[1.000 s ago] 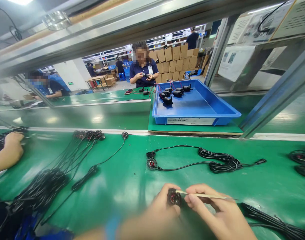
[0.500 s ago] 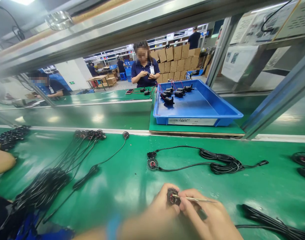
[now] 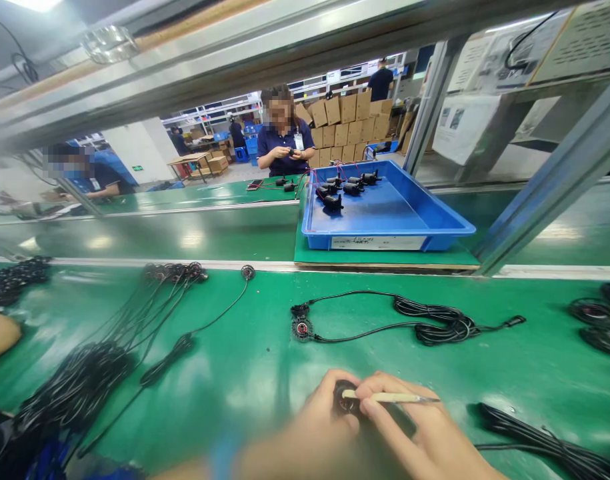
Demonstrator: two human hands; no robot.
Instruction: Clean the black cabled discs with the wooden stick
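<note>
My left hand [image 3: 321, 412] is closed around a small round black part [image 3: 341, 392] with a dark ring-like face. Pinched in the fingers of my right hand [image 3: 419, 427] is a thin pale stick [image 3: 392, 398], its blunt end against the face of the part and its narrow end pointing right. Fingers cover much of the part's edge. Just beyond my hands, a similar round part with a red centre [image 3: 301, 329] lies on the green table [image 3: 245, 373], joined to a coiled black cable [image 3: 442, 320].
Bundled black cables [image 3: 79, 380] with round ends lie on the left. Another cable bundle [image 3: 539, 433] lies at lower right. A blue tray [image 3: 389, 223] holding several black motor-like parts stands behind, beside a metal post [image 3: 549, 180]. Across the bench sits a co-worker [image 3: 285, 147].
The stick has turned, showing a broader pale side. My hands stay together around the round part. The whole view has shifted slightly.
</note>
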